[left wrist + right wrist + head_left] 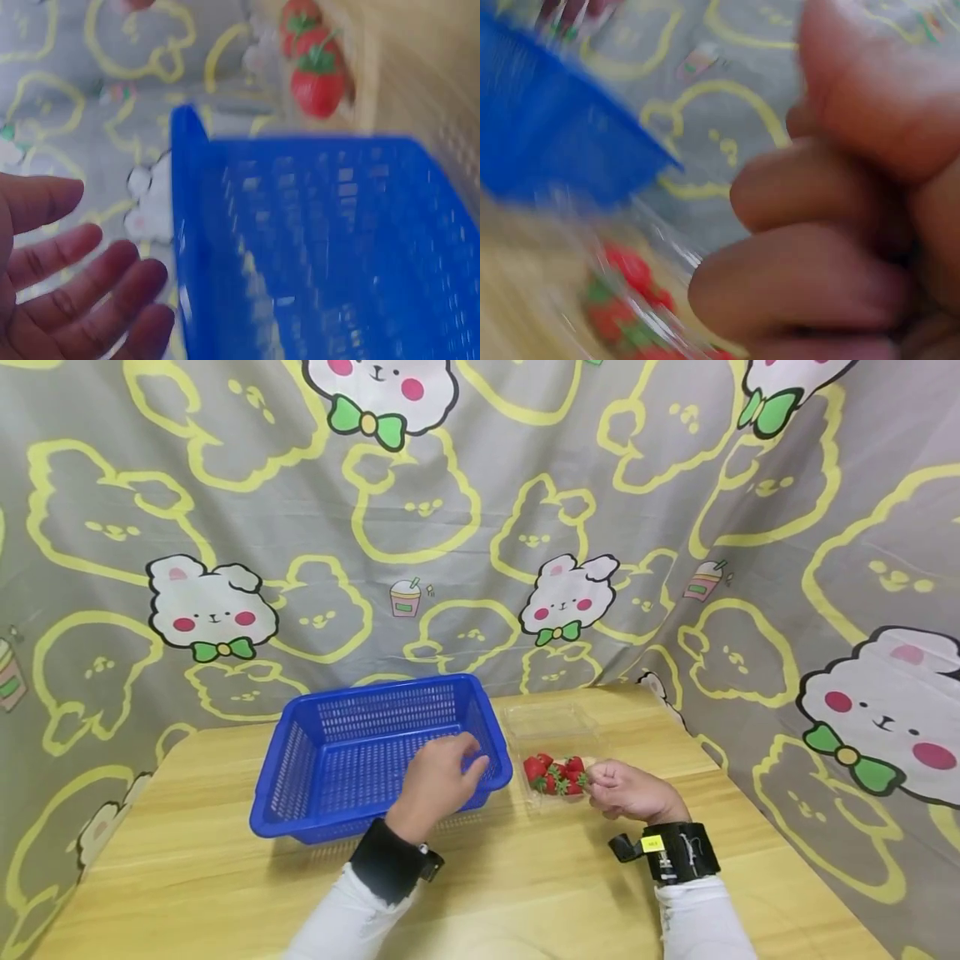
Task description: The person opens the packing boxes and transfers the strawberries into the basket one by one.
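A clear plastic box (558, 806) with its lid (551, 722) folded back lies on the table. Several red strawberries (555, 774) with green leaves are in it. My right hand (630, 789) is at the box's right edge and appears to grip it with curled fingers (780, 277); the exact contact is hidden. Over the right side of a blue plastic basket (281, 777) hovers my left hand (442, 777), its fingers (97, 300) loosely spread with nothing in them. From the left wrist, the basket (315, 247) and a few blurred strawberries (319, 82) show.
The wooden table (495, 893) extends in front of the basket and box. A patterned grey curtain (450, 527) hangs close behind and beside the table. The basket's right rim stands next to the box's left edge.
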Tool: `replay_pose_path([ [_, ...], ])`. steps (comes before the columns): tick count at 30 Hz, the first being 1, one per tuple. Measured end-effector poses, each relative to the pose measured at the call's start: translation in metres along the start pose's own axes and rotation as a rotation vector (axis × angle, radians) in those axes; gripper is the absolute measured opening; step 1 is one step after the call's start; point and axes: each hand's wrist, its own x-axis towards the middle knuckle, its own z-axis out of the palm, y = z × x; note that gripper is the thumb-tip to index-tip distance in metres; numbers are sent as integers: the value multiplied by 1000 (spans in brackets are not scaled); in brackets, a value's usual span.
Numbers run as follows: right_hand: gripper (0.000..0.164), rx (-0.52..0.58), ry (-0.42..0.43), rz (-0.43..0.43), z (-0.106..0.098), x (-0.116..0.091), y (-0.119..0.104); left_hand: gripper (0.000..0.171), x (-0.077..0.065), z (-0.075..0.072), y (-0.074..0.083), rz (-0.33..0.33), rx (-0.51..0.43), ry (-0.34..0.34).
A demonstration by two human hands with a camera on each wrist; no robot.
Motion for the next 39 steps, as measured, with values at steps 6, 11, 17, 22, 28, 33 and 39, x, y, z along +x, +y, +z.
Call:
replay_pose_path([
  [6, 32, -511, 718, -33, 11, 14, -6, 15, -15, -27, -23, -9, -94, 111],
  [11, 26, -643, 1081, 60, 16, 31, -7, 24, -32, -45, -43, -163, -87, 142],
  [17, 17, -751, 1193, 244, 17, 44, -7, 34, -57, -64, -71, -381, -45, 143],
  [22, 21, -748, 1228, 379, 18, 44, -7, 44, -65, -81, -87, -521, -19, 125],
  [28, 24, -683, 1231, 422, 17, 40, -6, 51, -71, -90, -104, -540, 2, 32],
  [33, 28, -697, 1214, 425, 16, 44, -7, 54, -78, -95, -122, -522, -16, -28],
  [39, 39, -783, 1086, 483, 8, 52, -5, 62, -96, -107, -153, -648, -105, 30],
])
